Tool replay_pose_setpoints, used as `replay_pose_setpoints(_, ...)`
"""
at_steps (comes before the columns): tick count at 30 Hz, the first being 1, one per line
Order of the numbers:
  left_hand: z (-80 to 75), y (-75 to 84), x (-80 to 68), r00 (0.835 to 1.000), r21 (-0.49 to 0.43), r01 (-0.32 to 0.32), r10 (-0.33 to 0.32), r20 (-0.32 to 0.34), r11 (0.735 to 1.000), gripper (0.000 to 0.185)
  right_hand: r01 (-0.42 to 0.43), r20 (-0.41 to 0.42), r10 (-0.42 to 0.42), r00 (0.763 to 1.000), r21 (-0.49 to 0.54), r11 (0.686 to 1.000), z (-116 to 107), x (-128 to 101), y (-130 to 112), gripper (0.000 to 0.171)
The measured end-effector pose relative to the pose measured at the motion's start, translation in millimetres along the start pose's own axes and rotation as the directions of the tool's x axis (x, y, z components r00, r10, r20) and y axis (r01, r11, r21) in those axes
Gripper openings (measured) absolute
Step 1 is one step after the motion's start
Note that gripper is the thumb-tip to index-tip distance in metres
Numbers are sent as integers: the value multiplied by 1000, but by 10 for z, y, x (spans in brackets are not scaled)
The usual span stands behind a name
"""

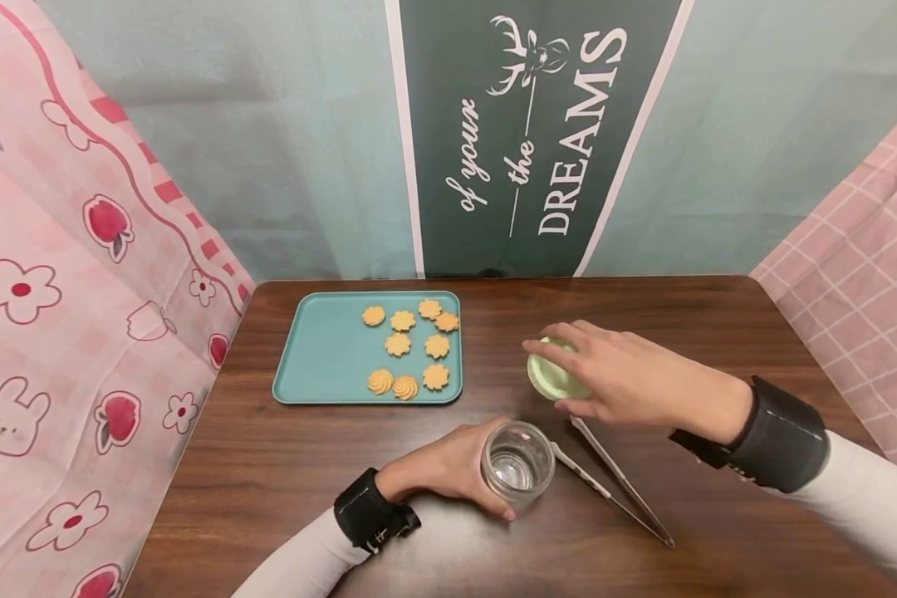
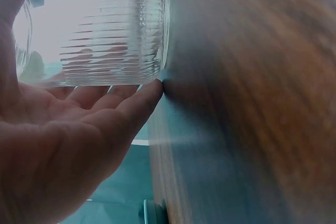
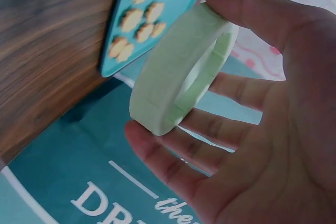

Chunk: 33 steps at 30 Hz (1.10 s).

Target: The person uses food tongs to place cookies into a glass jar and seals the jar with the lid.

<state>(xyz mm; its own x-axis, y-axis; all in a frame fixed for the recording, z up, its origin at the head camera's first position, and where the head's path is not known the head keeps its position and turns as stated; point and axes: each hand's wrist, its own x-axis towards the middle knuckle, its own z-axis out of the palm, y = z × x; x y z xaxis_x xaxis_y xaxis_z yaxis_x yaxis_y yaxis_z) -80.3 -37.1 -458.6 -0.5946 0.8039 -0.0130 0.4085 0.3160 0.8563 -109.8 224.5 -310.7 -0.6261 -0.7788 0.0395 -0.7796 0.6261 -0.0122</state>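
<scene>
While the left hand (image 1: 448, 469) curls around an open glass jar (image 1: 517, 462) standing on the table (image 1: 269, 473), the right hand (image 1: 628, 378) pinches a pale green lid (image 1: 551, 378) above it, beside metal tongs (image 1: 613, 482) and a teal tray (image 1: 329, 353) of cookies (image 1: 411, 349).

hands (image 1: 448, 469) (image 1: 628, 378) hold jar (image 1: 517, 462), green lid (image 1: 551, 375).

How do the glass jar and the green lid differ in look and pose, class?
The glass jar is clear and ribbed; the green lid is opaque pale green. The jar stands upright on the table, held by the left hand; the lid is held tilted by the right hand, with no contact with the table visible. The jar is taller; the lid is a shallow ring-walled cap. Both are round.
</scene>
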Motion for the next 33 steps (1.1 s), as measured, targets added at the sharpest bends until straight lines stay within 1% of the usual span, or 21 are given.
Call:
replay_pose_setpoints(8, -17, 19, 0, 1000, 8, 9, -8, -7, 1000, 97, -50, -10, 50, 999, 14, 999, 97, 39, 236, 70)
replay_pose_setpoints(12, -10, 18, 1, 1000, 14, 10, -10, -11, 1000, 94, -69, -22, 70, 997, 23, 997, 189, 26, 348, 70)
replay_pose_setpoints(15, -4, 17, 3, 1000, 14, 5, -5, -9, 1000, 93, -77, -15, 77, 997, 34, 996, 268, 14, 421, 69)
replay_pose_setpoints(24, -4, 24, 1, 1000, 36, 8, -8, -16, 999, 90, -96, 1, 96, 995, 58, 994, 457, 4, 546, 67)
replay_pose_setpoints(33, -4, 32, -1, 1000, 47, 5, -5, -13, 999, 89, -170, 88, 163, 983, 78, 982, 676, -39, 643, 67)
